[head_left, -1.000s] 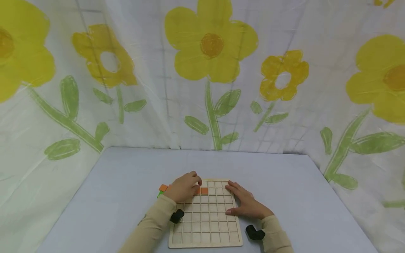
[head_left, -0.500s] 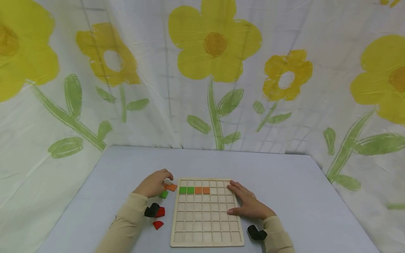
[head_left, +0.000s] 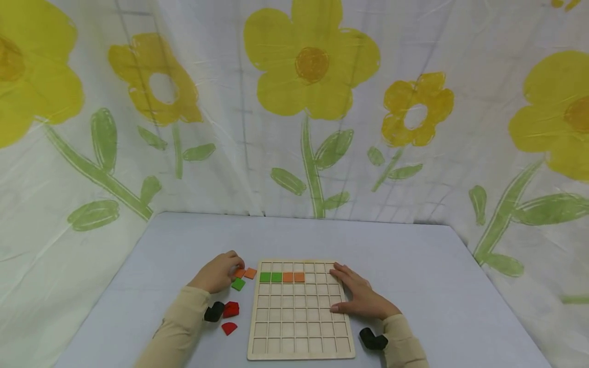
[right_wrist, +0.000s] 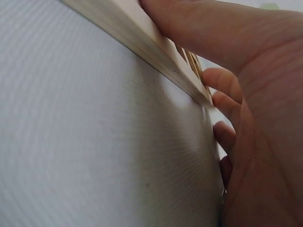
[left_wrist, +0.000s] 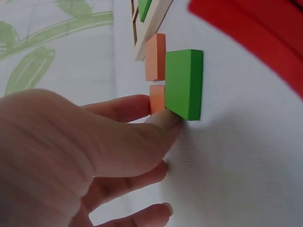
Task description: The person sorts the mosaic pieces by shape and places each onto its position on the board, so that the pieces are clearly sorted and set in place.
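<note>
My left hand is over a small group of tiles left of the wooden grid board. Thumb and index finger pinch an orange square tile on the table; the thumb covers part of it. Against that tile stands a green square tile, with a second orange tile nearer the board. Two green tiles and two orange tiles sit side by side in the board's second row. My right hand rests spread along the board's right edge, thumb on the grid.
Red pieces and a red fan-shaped piece lie left of the board, close to the left wrist. A white cloth with painted yellow flowers hangs behind the white table.
My left hand has left the board's second row, where green and orange tiles now show, and moved left to the loose tiles, lowering onto an orange one. The right hand stays put.
</note>
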Demonstrator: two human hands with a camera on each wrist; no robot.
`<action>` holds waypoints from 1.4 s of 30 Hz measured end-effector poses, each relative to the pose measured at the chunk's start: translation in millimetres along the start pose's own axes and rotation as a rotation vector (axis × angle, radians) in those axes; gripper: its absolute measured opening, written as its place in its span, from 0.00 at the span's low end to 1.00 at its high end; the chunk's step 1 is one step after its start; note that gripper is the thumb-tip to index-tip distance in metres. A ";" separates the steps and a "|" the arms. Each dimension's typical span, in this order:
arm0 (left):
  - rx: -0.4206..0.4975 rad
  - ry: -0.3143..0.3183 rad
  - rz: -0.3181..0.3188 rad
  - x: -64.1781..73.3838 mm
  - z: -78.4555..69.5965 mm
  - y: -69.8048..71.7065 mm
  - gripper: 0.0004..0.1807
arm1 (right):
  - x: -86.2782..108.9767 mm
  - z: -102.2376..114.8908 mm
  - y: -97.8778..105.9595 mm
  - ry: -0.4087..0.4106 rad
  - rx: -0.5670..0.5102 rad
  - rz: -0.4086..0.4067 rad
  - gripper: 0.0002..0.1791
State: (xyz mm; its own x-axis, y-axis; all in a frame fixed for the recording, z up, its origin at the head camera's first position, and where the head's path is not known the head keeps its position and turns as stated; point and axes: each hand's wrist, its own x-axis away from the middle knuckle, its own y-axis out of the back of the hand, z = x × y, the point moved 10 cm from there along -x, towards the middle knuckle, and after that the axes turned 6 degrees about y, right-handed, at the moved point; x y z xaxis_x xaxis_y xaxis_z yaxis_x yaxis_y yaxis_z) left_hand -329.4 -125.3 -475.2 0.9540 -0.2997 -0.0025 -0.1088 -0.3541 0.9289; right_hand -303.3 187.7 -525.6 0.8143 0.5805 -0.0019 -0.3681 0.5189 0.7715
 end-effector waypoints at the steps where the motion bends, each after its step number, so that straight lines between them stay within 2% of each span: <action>1: -0.006 0.002 -0.004 0.1 -0.1 0.2 0.15 | 0.0 0.6 0.1 0.003 0.001 0.000 0.52; 9: -0.048 0.041 -0.038 1.1 5.4 -1.9 0.10 | 0.2 2.5 1.7 0.004 0.001 -0.007 0.53; 17: 0.000 0.094 -0.061 3.2 13.7 -4.0 0.10 | 1.1 1.7 1.3 0.001 0.017 -0.008 0.53; 20: 0.020 0.100 -0.076 2.4 14.8 -2.6 0.11 | 1.3 1.7 1.8 0.001 0.015 -0.011 0.52; 24: 0.045 0.073 -0.102 0.5 10.9 1.1 0.09 | 1.0 1.8 2.5 0.003 -0.002 -0.016 0.52; 30: 0.054 0.004 -0.110 -4.5 -4.7 4.7 0.03 | 0.8 0.3 1.9 0.003 0.006 -0.013 0.52; 35: 0.077 -0.076 -0.106 -10.0 -26.2 2.4 0.05 | 1.6 -0.5 2.6 0.002 0.008 -0.019 0.52; 42: 0.061 -0.179 -0.121 -14.6 -57.0 0.6 0.07 | 0.3 0.7 2.1 0.004 0.016 -0.008 0.52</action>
State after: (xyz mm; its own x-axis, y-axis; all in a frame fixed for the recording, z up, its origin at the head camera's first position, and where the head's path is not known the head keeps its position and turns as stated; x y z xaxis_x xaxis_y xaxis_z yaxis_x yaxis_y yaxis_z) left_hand -327.5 -70.5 -453.6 0.8971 -0.4021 -0.1829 -0.0187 -0.4483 0.8937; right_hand -303.5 188.5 -523.5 0.8152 0.5791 -0.0108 -0.3545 0.5136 0.7813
